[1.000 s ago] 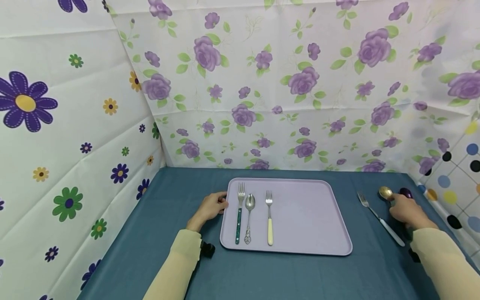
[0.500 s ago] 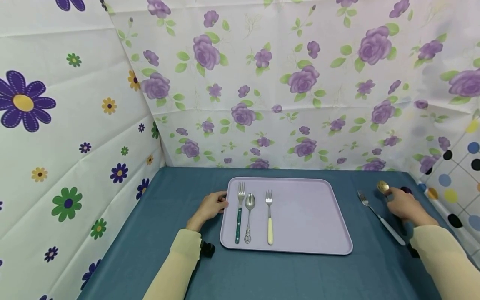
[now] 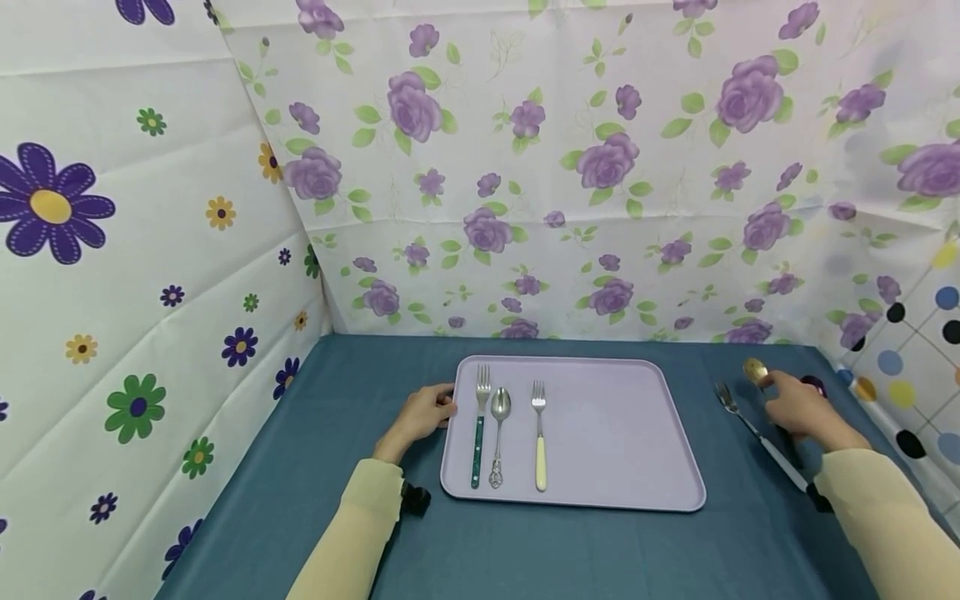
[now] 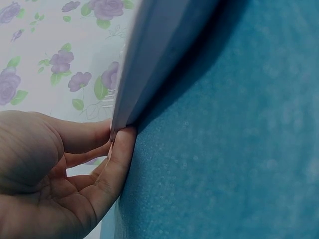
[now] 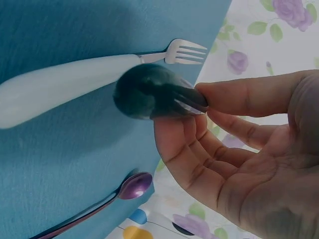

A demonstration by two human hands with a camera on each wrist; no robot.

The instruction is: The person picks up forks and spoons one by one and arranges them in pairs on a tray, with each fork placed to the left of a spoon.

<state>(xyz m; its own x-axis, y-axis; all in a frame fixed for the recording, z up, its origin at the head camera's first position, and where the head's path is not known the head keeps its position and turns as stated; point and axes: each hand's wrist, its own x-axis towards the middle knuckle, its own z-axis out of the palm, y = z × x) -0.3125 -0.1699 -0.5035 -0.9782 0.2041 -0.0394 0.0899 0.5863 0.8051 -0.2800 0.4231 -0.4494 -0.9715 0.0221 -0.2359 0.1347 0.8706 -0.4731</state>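
Observation:
At the tray's left edge, my left hand [image 3: 420, 413] pinches the rim of the pale lilac tray [image 3: 607, 433], thumb on top and a finger under it. My right hand [image 3: 808, 410], at the right side of the table, pinches a spoon with a gold bowl [image 3: 755, 369] and a dark handle. In the right wrist view the rounded dark green handle end [image 5: 142, 92] points toward the camera, close over the cloth. The hand hides part of the spoon. Just left of it lies a fork with a white handle [image 3: 780, 460].
On the tray lie a green-handled fork [image 3: 477, 442], an ornate silver spoon [image 3: 500, 404] and a fork with a cream handle [image 3: 540, 458]. A purple spoon [image 5: 135, 186] lies right of the right hand. Flowered sheets [image 3: 555, 167] enclose the blue-covered table [image 3: 570, 550].
My right hand has shifted a little left with the gold-bowled spoon, toward the white-handled fork, now overlapping its handle end in the head view. The left hand and tray stay put.

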